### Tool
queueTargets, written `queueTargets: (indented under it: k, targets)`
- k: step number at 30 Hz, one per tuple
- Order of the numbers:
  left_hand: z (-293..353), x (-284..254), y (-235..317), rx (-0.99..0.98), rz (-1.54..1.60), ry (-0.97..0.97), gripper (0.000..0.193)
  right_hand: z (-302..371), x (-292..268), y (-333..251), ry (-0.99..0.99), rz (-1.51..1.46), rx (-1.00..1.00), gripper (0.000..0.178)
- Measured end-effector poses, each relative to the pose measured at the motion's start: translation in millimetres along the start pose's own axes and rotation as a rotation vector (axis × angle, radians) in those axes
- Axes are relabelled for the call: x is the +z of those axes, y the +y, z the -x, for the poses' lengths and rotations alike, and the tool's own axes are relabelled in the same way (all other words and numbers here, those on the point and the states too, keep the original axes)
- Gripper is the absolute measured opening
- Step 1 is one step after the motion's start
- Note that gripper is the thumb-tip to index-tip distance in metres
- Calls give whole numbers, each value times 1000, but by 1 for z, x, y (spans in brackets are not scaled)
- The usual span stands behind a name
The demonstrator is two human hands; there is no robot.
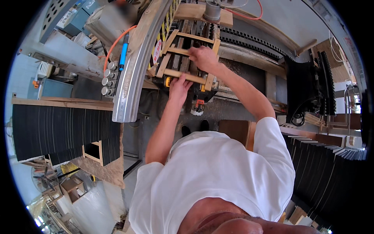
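Observation:
A light wooden frame of slats lies on the machine bed ahead of me. Its near crossbar is gripped by my left hand, fingers over the wood and thumb toward me. My right hand is closed at the right part of the middle crossbar; its fingertips partly hide the wood there. Farther back runs another crossbar. Side slats stand at the left and right ends. Whether all these pieces are joined cannot be made out.
A silver metal beam runs along the left, with a blue marker on it and round knobs beside it. Stacked black panels stand at left, more panels at right. A metal cylinder sits above the bed.

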State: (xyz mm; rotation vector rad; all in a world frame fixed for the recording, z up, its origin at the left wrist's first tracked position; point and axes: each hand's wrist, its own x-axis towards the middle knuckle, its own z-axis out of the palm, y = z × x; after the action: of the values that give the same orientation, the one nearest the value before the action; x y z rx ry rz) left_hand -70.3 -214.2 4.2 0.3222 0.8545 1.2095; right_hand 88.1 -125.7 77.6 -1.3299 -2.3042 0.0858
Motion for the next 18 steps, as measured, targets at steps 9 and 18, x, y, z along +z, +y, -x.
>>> queueTargets:
  k: [9,18]
  targets:
    - [137,-35,-15,40,48,102,28,-43,24,42,-88,275,7,23]
    - [223,-48,-20,200,88,269,27,-67,25,59,-73,406,-59,26]
